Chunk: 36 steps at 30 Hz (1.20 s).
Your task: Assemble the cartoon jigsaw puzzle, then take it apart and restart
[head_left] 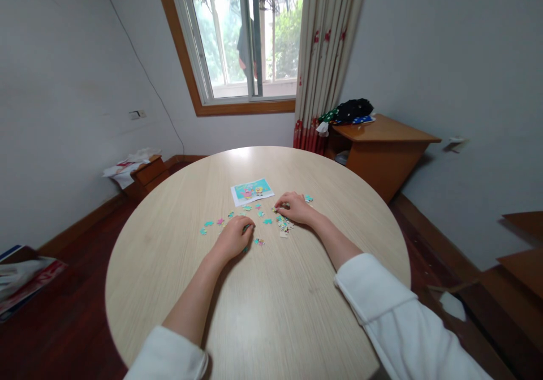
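Observation:
My right hand (296,208) is over a small heap of jigsaw puzzle pieces (284,224), its thumb and fingertips pinched on a puzzle piece (274,210). Lower and to the left, my left hand (236,236) rests on the table with its fingers curled in; whatever they hold is hidden. Just right of it lies a multicoloured cluster of pieces (259,242). Loose teal pieces (208,223) and a pink piece (220,221) are scattered to the left. Between the hands sits another teal piece (267,221). Beyond them lies a printed cartoon picture sheet (253,191).
All this is on a round, pale wooden table (178,267). Behind it are a window (250,35) and a curtain (328,46). A wooden desk (382,128) with cloth on it stands at the back right. Beyond the glass, a person (246,46) is partly visible.

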### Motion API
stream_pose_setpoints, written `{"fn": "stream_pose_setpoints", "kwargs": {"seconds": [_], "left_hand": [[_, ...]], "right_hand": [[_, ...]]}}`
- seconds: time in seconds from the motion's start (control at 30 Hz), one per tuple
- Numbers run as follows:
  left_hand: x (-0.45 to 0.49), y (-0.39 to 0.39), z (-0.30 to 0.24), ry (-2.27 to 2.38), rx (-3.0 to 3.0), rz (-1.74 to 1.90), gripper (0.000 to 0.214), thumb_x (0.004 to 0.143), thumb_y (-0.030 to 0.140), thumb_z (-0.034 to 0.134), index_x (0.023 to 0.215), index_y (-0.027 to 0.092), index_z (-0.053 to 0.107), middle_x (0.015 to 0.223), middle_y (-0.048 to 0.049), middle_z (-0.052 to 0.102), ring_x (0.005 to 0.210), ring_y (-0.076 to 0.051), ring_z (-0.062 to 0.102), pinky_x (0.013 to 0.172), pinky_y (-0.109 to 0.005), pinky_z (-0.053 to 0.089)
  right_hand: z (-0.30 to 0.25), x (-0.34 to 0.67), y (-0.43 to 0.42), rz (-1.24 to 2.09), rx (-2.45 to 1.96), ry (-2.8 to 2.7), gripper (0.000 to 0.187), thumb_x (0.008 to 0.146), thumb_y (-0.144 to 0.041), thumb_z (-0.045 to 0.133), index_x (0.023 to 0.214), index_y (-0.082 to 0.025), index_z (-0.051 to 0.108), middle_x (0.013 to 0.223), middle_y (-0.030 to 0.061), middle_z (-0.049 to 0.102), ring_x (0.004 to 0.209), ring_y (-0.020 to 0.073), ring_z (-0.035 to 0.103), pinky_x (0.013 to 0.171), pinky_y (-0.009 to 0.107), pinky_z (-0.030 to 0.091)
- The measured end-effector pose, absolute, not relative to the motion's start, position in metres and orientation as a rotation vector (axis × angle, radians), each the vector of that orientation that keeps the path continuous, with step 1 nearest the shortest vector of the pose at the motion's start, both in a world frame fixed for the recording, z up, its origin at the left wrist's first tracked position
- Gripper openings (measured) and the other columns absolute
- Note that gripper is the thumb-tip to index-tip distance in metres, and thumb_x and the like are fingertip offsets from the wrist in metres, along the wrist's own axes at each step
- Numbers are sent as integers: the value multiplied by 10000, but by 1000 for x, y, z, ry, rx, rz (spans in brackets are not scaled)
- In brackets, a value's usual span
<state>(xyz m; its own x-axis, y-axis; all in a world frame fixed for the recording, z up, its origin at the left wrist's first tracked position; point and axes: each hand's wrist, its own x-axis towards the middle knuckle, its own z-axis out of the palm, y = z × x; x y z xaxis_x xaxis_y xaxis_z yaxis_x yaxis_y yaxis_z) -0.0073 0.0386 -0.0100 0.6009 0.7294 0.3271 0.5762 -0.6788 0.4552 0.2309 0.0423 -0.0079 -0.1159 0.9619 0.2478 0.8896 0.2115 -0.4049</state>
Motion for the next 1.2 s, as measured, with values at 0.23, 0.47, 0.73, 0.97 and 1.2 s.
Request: {"fn": "stream_pose_setpoints", "kwargs": {"seconds": [0.23, 0.47, 0.73, 0.97, 1.2], "left_hand": [[-7, 38, -8, 1075, 2531, 678, 223, 844, 166, 448, 853, 152, 670, 900, -94, 684, 885, -206, 610, 817, -330, 469], [-6, 37, -8, 1077, 2527, 682, 228, 843, 157, 444, 851, 146, 672, 903, -100, 683, 886, -209, 608, 822, -338, 470], [-7, 39, -10, 1081, 2519, 699, 212, 836, 152, 456, 848, 154, 668, 911, -95, 682, 893, -205, 612, 830, -336, 474], [-8, 39, -9, 1069, 2528, 721, 221, 835, 170, 447, 838, 170, 667, 902, -84, 687, 867, -201, 616, 810, -344, 484], [16, 11, -1, 934, 2576, 752, 275, 888, 249, 439, 1039, 142, 642, 1159, -126, 640, 1103, -226, 560, 1011, -425, 400]], "right_hand": [[-6, 229, 43, 231, -1690, -2024, 137, 818, -258, 607, 810, -199, 730, 912, 49, 711, 896, 184, 581, 800, 311, 308], [-5, 230, 46, -17, -1808, -1853, 204, 869, -244, 535, 893, -199, 733, 924, 76, 720, 927, 207, 570, 815, 338, 281], [-10, 224, 51, -87, -1837, -2021, 225, 879, -224, 526, 890, -219, 751, 1013, 99, 691, 996, 242, 522, 824, 369, 290], [2, 248, 37, 307, -1724, -1910, 232, 824, -157, 534, 946, -170, 731, 899, 79, 705, 796, 162, 595, 740, 278, 407], [4, 270, 14, 704, -1547, -1934, 297, 646, -248, 712, 924, -146, 732, 757, 26, 654, 669, 131, 546, 618, 241, 412]]}}
